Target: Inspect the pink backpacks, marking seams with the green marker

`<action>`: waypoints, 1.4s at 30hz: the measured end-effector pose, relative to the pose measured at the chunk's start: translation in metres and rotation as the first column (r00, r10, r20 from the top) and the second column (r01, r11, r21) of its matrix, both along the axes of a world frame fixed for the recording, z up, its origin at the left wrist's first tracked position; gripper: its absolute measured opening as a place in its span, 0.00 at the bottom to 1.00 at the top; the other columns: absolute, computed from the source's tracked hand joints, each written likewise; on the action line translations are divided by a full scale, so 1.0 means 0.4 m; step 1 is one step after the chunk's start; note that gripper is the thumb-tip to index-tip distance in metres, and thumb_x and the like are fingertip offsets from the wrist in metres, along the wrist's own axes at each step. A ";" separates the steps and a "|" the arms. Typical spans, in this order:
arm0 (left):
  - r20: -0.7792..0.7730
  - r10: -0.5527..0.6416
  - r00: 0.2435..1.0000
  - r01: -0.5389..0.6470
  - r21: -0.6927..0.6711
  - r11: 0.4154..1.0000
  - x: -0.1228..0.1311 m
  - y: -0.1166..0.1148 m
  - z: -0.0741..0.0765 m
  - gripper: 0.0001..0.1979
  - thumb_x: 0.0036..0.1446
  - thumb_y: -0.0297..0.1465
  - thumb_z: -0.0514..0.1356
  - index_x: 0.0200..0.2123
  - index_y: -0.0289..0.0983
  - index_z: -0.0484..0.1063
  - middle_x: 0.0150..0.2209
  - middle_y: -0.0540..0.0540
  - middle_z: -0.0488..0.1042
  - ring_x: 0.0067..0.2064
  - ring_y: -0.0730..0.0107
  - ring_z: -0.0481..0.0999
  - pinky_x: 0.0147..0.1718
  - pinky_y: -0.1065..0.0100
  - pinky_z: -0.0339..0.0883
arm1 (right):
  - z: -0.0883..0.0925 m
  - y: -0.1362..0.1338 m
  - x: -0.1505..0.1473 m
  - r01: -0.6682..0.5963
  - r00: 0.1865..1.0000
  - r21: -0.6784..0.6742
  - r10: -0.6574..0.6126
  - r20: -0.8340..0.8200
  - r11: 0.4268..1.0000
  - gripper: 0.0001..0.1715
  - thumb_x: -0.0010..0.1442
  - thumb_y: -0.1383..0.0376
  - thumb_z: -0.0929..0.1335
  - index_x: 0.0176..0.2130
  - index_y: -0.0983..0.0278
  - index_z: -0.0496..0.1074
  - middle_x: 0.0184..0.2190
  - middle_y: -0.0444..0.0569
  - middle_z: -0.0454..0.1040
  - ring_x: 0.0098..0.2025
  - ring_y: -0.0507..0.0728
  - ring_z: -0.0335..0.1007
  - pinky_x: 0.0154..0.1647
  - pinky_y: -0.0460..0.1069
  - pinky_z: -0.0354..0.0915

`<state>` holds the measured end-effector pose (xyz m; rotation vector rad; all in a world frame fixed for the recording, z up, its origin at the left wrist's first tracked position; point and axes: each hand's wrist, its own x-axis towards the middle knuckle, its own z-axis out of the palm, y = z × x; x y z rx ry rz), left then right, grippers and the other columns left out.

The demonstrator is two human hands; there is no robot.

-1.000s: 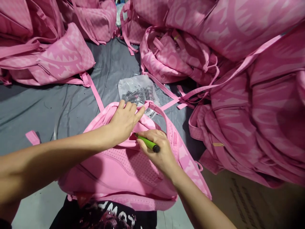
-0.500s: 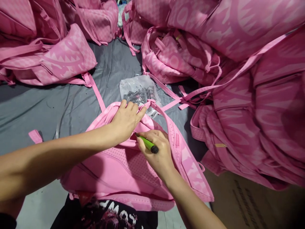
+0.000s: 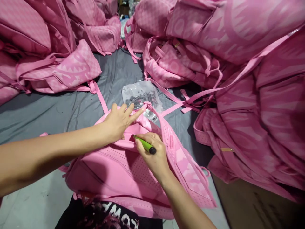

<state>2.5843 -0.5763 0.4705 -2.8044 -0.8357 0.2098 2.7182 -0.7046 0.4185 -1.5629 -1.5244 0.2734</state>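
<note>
A pink backpack (image 3: 105, 168) lies across my lap and the edge of the grey cloth, its dotted back panel and a strap facing up. My left hand (image 3: 120, 122) rests on its upper part with fingers spread, pressing the fabric. Between the fingers of my right hand (image 3: 153, 151) is a green pen with a black end (image 3: 146, 145), perhaps a marker. The pen's tip meets the pink fabric just right of my left hand, below the top loop. My right fingers partly hide the pen.
A clear plastic bag (image 3: 140, 92) with dark small items lies just beyond the backpack on the grey cloth (image 3: 114, 73). Pink backpacks are piled at the left (image 3: 64, 70) and right (image 3: 240, 121), their straps trailing across the cloth. A brown carton (image 3: 247, 206) stands at lower right.
My left hand has shifted left and its fingers have spread, baring more of the fabric by the pen tip. The pen stays in my right hand at the fabric. The view has tilted up slightly.
</note>
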 end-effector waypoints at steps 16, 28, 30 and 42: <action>0.049 0.004 0.999 -0.006 0.043 0.999 0.009 0.000 -0.015 0.39 0.58 0.29 0.58 0.70 0.37 0.47 0.67 0.36 0.57 0.57 0.46 0.65 0.47 0.50 0.65 | -0.015 0.002 -0.009 0.021 0.994 -0.016 -0.023 -0.107 1.000 0.07 0.62 0.66 0.70 0.41 0.59 0.78 0.36 0.48 0.78 0.40 0.59 0.72 0.43 0.56 0.71; 0.016 -0.021 1.000 0.021 0.005 1.000 0.009 0.013 -0.005 0.38 0.59 0.30 0.60 0.69 0.34 0.48 0.67 0.34 0.56 0.57 0.46 0.66 0.49 0.50 0.65 | -0.015 0.024 -0.043 0.030 0.999 0.025 -0.030 -0.014 0.999 0.04 0.61 0.68 0.71 0.37 0.61 0.78 0.33 0.44 0.80 0.36 0.57 0.74 0.45 0.56 0.64; -0.016 -0.028 0.999 0.028 -0.025 0.999 0.003 0.014 0.010 0.42 0.58 0.34 0.62 0.70 0.35 0.45 0.69 0.34 0.52 0.59 0.45 0.63 0.51 0.50 0.64 | -0.010 0.019 -0.046 0.034 0.999 0.009 -0.034 0.005 0.999 0.04 0.61 0.68 0.71 0.37 0.61 0.77 0.34 0.43 0.80 0.35 0.56 0.74 0.46 0.55 0.63; -0.073 0.098 0.993 -0.100 -0.034 0.994 -0.120 -0.045 0.033 0.56 0.53 0.36 0.67 0.71 0.46 0.28 0.73 0.35 0.34 0.62 0.41 0.58 0.47 0.49 0.69 | 0.002 -0.020 -0.102 -0.109 0.994 0.070 0.107 0.033 0.992 0.05 0.63 0.69 0.69 0.41 0.64 0.76 0.38 0.46 0.79 0.38 0.56 0.75 0.44 0.52 0.63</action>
